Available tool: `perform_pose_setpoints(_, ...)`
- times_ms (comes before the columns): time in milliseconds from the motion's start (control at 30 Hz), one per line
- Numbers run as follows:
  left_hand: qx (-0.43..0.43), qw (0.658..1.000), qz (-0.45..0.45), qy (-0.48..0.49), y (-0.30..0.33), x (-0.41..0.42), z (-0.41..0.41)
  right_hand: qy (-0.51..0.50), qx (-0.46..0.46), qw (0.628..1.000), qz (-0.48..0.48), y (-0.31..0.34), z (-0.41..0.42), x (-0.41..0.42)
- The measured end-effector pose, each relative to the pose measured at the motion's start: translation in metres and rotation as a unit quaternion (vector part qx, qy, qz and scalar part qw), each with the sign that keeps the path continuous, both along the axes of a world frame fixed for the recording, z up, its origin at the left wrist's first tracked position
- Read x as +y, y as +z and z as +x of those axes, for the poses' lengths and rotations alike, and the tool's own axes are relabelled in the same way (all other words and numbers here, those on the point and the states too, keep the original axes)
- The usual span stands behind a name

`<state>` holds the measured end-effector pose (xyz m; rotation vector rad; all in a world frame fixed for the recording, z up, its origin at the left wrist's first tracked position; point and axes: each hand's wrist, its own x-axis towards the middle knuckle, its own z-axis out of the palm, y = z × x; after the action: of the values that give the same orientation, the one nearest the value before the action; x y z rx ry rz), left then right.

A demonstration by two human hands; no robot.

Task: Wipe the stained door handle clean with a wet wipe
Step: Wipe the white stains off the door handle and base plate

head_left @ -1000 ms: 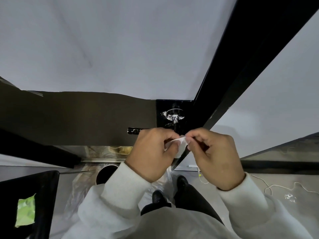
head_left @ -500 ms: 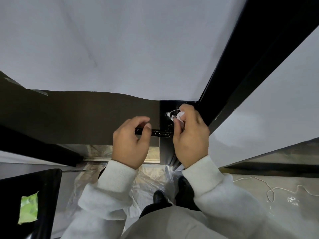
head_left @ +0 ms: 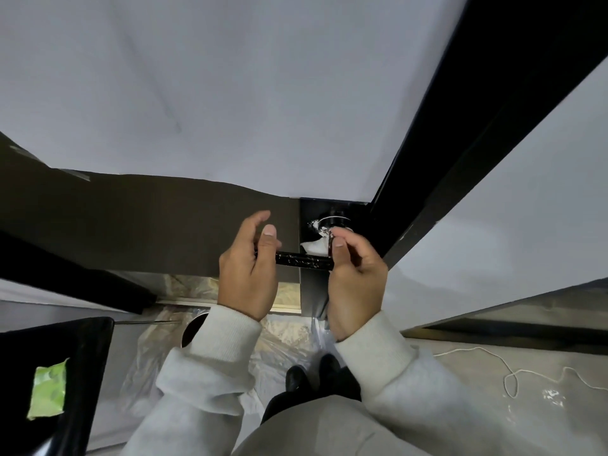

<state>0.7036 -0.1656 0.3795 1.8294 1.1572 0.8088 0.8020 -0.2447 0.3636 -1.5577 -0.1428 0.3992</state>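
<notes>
A black lever door handle sticks out leftward from a round base on the dark door edge; white smears mark the lever and the base. My left hand holds the lever's free end between thumb and fingers. My right hand is at the lever's inner end, pinching a white wet wipe against the neck of the handle. Most of the wipe is hidden behind my fingers.
A black door frame runs up to the right. A brown panel covers the door on the left. A green wipe packet lies on a black surface at lower left. Plastic sheeting and a white cord lie on the floor.
Both hands left the wipe unfolding in front of me and went to the handle. The left took hold of the lever end; the right brought the wipe down from the base to the neck.
</notes>
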Motion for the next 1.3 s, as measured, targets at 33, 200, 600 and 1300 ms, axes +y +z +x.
perform_pose_setpoints(33, 0.002, 1.000, -0.004, 0.005, 0.000, 0.000, 0.000, -0.014, 0.055, 0.998, 0.030, -0.002, 0.002, 0.001)
perform_pose_setpoints(200, -0.008, 0.999, -0.019, 0.026, 0.002, -0.003, 0.003, -0.051, 0.291, 0.948, 0.118, -0.001, 0.007, 0.008)
perform_pose_setpoints(600, -0.039, 0.998, -0.024, 0.031, -0.002, -0.005, 0.002, 0.003, 0.524, 0.815, 0.249, 0.011, 0.023, -0.011)
perform_pose_setpoints(1300, 0.004, 0.987, -0.052, -0.153, -0.003, 0.019, -0.021, -0.039, 0.468, 0.810, 0.352, -0.001, 0.008, 0.016)
